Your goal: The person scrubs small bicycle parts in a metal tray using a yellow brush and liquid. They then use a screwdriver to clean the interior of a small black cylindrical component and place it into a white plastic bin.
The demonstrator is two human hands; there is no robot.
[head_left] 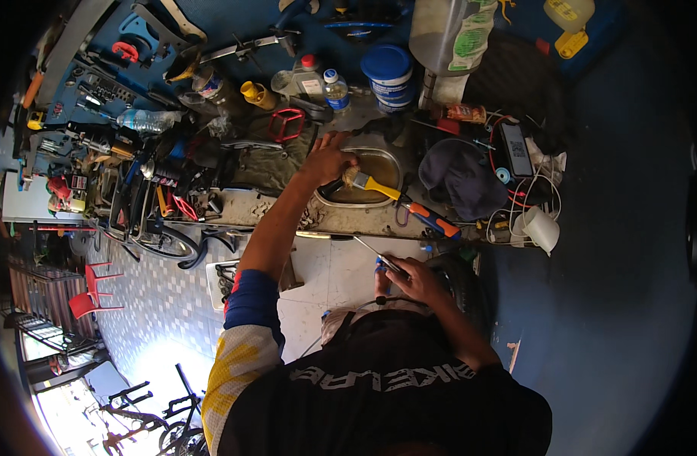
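Stretched over the left end of an oval metal tray (pixel 398 169) is my left hand (pixel 329 161), its fingers extended and thumb apart. Brownish liquid lies in that tray. A paintbrush (pixel 380 188) with a yellow handle rests across it, bristles close to my left thumb. Any small thing under the palm is hidden. Lower down, in front of the bench edge, my right hand (pixel 420 281) is closed round a slim tool with a metal shaft (pixel 373 249), which points up and left toward the bench. An orange-and-blue handled tool (pixel 433 219) lies right of the tray.
A red pedal (pixel 287 125), bottles (pixel 336 90) and a blue tub (pixel 388 77) stand behind the tray. To the right are a dark cloth (pixel 464 173), cables and a white cup (pixel 537 229). A bicycle wheel (pixel 166 245) is at left, below the cluttered bench.
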